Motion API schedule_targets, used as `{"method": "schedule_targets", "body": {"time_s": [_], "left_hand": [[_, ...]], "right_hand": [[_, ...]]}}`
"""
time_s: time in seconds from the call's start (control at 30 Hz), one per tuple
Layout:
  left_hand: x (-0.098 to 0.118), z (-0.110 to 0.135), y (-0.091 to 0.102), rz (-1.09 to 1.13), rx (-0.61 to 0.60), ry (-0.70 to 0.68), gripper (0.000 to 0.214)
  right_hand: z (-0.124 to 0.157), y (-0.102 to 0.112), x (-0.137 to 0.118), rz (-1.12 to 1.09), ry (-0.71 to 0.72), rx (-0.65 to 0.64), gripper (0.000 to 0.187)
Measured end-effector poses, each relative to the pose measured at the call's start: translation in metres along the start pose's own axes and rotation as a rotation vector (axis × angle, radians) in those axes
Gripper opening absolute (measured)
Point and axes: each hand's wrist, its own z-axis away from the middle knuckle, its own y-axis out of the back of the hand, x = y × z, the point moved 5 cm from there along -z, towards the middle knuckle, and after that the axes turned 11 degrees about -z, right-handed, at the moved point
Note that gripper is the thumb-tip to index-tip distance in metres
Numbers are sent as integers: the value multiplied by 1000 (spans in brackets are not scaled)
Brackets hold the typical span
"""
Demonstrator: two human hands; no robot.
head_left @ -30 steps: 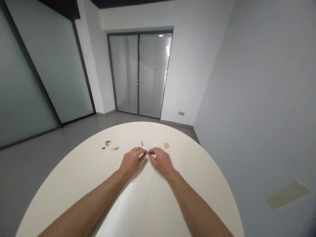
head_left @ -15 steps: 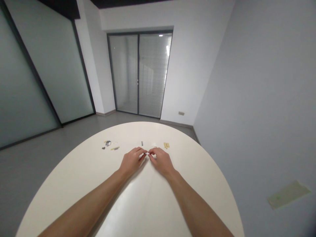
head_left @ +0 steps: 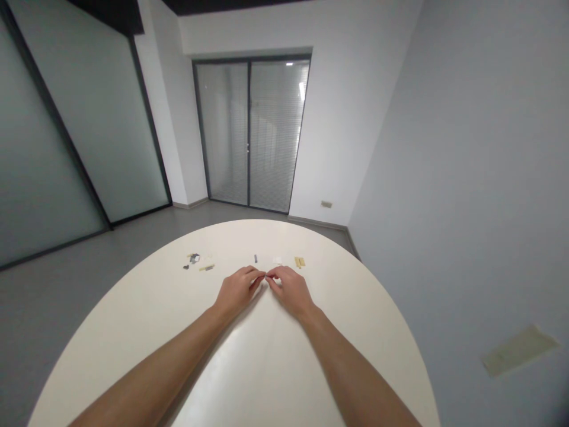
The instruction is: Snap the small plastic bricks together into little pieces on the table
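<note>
My left hand (head_left: 240, 288) and my right hand (head_left: 290, 289) meet fingertip to fingertip over the white round table (head_left: 133, 332). Both are closed in a pinch. Whatever lies between the fingertips is too small to make out. Just beyond my left hand lies a small dark grey strip (head_left: 255, 258). A small white piece (head_left: 278, 261) is on the table past my right fingers, and some flat yellow pieces (head_left: 300, 261) sit to its right.
Farther left on the table are a cluster of small grey and yellow bits (head_left: 194, 258), a dark piece (head_left: 185, 267) and a thin yellow and grey stick-like piece (head_left: 207, 268). A grey wall (head_left: 480, 178) stands close on the right; glass doors (head_left: 249, 136) are behind the table.
The fingertips of both hands have drawn slightly closer together. The arms and the pieces on the table look the same.
</note>
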Motion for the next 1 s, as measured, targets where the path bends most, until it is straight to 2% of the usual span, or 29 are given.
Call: {"method": "schedule_targets", "body": {"time_s": [0.2, 0.5, 1.0], "left_hand": [[1, 0, 0, -8, -4, 6, 28], [2, 0, 4, 11, 55, 16, 23], [0, 1, 1, 2, 47, 6, 23]], "right_hand": [[0, 1, -1, 26, 1, -1, 9], [1, 0, 1, 33, -27, 7, 10], [0, 2, -1, 25, -50, 18, 9]]}}
